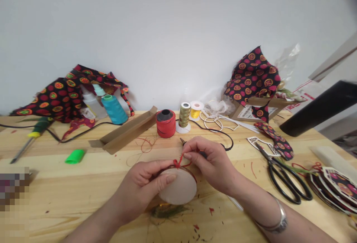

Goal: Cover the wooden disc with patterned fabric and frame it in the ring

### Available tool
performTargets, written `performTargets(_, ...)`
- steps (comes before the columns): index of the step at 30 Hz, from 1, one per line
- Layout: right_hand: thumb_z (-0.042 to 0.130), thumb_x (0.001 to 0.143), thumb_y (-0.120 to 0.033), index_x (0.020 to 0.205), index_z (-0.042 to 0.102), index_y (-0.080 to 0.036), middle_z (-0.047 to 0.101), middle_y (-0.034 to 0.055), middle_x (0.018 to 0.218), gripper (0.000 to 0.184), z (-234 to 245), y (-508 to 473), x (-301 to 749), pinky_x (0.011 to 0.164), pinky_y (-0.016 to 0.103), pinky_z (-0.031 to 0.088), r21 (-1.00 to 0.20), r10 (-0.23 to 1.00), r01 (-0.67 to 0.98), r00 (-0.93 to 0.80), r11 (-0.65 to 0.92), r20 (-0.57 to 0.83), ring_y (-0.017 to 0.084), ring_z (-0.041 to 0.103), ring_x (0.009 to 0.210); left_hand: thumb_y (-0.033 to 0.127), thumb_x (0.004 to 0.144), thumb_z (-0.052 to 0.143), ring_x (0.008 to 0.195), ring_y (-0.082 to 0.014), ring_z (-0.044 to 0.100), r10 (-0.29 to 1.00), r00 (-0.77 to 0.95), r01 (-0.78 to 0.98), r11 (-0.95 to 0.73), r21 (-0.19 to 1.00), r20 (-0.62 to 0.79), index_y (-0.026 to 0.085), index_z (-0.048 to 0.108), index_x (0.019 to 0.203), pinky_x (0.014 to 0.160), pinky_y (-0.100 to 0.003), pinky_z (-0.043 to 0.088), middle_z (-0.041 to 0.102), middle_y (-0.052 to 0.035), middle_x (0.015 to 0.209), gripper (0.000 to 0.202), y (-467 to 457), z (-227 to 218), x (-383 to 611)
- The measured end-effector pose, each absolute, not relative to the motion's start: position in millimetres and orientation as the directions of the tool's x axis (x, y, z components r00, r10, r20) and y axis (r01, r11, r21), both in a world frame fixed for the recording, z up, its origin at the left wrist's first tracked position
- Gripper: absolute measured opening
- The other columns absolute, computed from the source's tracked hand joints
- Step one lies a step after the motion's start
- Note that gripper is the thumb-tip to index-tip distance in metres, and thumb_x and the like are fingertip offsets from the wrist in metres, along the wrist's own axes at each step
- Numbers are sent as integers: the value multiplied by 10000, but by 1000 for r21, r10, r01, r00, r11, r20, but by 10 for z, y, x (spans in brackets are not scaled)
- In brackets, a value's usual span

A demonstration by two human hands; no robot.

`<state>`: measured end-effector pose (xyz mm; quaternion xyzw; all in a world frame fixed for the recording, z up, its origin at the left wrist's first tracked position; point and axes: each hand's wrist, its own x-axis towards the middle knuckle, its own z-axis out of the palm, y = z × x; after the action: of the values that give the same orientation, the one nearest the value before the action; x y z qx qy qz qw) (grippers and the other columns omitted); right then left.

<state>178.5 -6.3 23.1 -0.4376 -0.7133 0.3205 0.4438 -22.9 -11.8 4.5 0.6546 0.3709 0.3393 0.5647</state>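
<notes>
My left hand (pixel 152 180) grips a round white disc (pixel 180 188) by its left side, thumb on the pale face and fingers behind. A red cord (pixel 177 163) is looped in a knot at the disc's top edge. Close to that knot, my right hand (pixel 208 161) pinches the cord between thumb and forefinger and holds it up. Below the disc a dark green tassel-like bundle (pixel 169 211) lies on the table. Behind my right hand is a dark pointed tool (pixel 182 142), mostly hidden.
Black scissors (pixel 284 178) and stacked fabric-covered discs (pixel 334 189) lie at right. Thread spools, one red (pixel 166 124), one gold (pixel 184 116) and one blue (pixel 114 110), stand at the back. A cardboard trough (pixel 128 133), green cap (pixel 74 156) and screwdriver (pixel 23 148) are left.
</notes>
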Motion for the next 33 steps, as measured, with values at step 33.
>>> performTargets(33,614,820,-95,822,704,-181,650,9,763,124,208,-42,1818,683,251,456,-860,881,249,-296,444,369,127,579,731,329,861,644,863,-150,677,857,516,114,-53,992,-13,381,672,1166,719,-176,522,771,47,992,310,-115,6,-250)
